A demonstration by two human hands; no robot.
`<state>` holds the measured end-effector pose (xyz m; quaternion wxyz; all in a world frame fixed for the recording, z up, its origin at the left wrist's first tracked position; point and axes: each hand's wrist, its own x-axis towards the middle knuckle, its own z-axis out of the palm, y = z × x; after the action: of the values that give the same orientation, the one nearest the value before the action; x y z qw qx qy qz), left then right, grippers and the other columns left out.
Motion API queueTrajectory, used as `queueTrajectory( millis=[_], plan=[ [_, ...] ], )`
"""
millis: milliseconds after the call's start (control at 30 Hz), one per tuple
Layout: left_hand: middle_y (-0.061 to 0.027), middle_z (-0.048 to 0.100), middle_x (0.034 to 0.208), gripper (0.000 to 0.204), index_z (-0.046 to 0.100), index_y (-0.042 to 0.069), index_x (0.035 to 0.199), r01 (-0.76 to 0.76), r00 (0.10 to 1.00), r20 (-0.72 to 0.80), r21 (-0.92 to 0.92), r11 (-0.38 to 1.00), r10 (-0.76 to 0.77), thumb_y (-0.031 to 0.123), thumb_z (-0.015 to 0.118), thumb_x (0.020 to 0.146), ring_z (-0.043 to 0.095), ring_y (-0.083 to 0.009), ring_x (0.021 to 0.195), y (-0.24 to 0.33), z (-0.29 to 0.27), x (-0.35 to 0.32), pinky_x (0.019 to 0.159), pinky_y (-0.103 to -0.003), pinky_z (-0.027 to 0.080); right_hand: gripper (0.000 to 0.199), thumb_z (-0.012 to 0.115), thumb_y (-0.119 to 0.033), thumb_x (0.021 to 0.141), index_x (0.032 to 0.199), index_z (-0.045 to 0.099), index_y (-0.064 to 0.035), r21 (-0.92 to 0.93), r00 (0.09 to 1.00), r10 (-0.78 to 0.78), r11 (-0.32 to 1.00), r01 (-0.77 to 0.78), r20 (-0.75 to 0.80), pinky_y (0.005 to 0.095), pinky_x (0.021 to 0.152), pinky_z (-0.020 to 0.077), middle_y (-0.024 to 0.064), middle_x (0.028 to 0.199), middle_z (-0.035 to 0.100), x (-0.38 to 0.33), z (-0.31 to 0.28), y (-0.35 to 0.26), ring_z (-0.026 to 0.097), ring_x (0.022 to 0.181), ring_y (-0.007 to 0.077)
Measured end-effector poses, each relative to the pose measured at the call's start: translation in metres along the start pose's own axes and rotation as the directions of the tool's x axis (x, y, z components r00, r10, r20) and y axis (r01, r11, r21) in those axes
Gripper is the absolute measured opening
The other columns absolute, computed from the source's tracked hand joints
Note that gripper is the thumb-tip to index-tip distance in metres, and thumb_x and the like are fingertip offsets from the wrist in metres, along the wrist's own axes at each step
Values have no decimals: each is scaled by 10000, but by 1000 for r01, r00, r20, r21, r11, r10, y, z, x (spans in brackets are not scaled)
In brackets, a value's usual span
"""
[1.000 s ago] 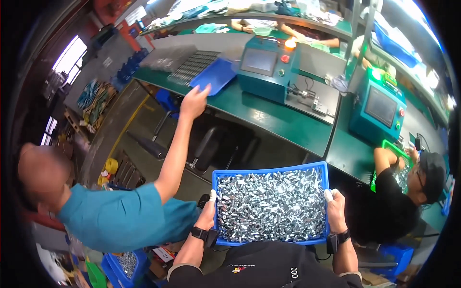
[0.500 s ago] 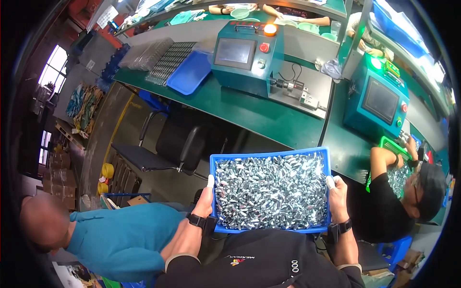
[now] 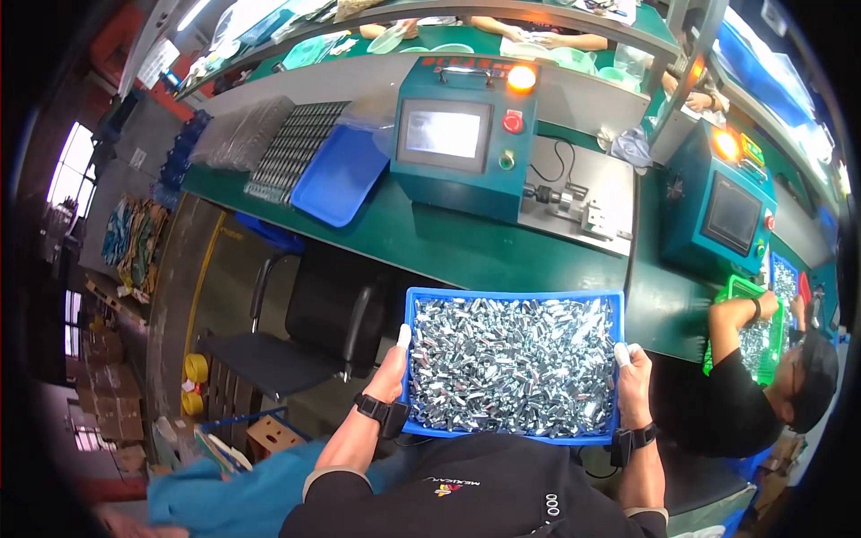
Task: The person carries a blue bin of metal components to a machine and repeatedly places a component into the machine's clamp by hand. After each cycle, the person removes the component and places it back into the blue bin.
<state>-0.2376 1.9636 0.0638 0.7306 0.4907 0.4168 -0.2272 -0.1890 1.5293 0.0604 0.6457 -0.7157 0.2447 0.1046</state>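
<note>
Between my two hands is a blue plastic tray (image 3: 516,294), full of small shiny metal parts (image 3: 516,368). My left hand (image 3: 388,372) grips its left side, with a white-covered thumb against the rim. On the opposite side my right hand (image 3: 633,381) is closed round the edge, its thumb also white-covered. The tray is held in front of my body, close to the near edge of the green workbench (image 3: 466,242). What the fingers do underneath is hidden by the tray.
On the bench stands a teal machine (image 3: 462,134) with a lit screen, beside an empty-looking blue tray (image 3: 341,175) and racks of small parts (image 3: 298,148). A black chair (image 3: 323,314) is at left. A co-worker (image 3: 753,403) sits at right by a green basket (image 3: 740,291) and a second teal machine (image 3: 722,211).
The bench appears nearer, and the tray sits slightly further right in view. The left machine's screen has lit up; the right machine's lamp went from green to orange. The person in teal has shifted lower.
</note>
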Motion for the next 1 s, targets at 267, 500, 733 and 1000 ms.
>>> queueTrajectory(
  millis=[267, 500, 733, 1000],
  plan=[
    [-82, 681, 1139, 653, 636, 5, 1207, 62, 994, 93, -118, 991, -51, 576, 378, 1025, 639, -178, 972, 83, -86, 108, 858, -363, 519, 243, 633, -236, 977, 784, 548, -116, 48, 993, 94, 995, -91, -74, 209, 408, 345, -66, 649, 493, 31, 120, -14, 438, 505, 27],
    [-73, 682, 1127, 619, 638, 6, 1207, 60, 998, 18, -61, 996, -59, 546, 392, 1033, 637, -180, 970, 127, -122, 153, 867, -365, 513, 267, 644, -177, 970, 745, 527, -94, 59, 982, 155, 987, -150, -106, 232, 449, 307, -87, 667, 448, 75, 187, 7, 387, 560, 19],
    [-74, 688, 1100, 608, 643, 10, 1202, 99, 991, -81, -42, 994, -102, 538, 391, 1036, 643, -179, 944, 152, -123, 172, 842, -366, 521, 289, 631, -140, 973, 726, 487, -98, 12, 996, 63, 998, -62, -57, 239, 553, 278, -97, 700, 421, 113, 217, 13, 322, 655, 20],
    [-82, 679, 1166, 660, 612, 28, 1247, 107, 994, -19, -21, 994, -108, 596, 365, 1017, 652, -209, 994, 133, -135, 205, 915, -407, 522, 315, 609, -119, 983, 715, 445, -110, 23, 997, 52, 998, -51, -52, 240, 569, 269, -90, 707, 403, 146, 227, 43, 306, 667, 27]
  ],
)
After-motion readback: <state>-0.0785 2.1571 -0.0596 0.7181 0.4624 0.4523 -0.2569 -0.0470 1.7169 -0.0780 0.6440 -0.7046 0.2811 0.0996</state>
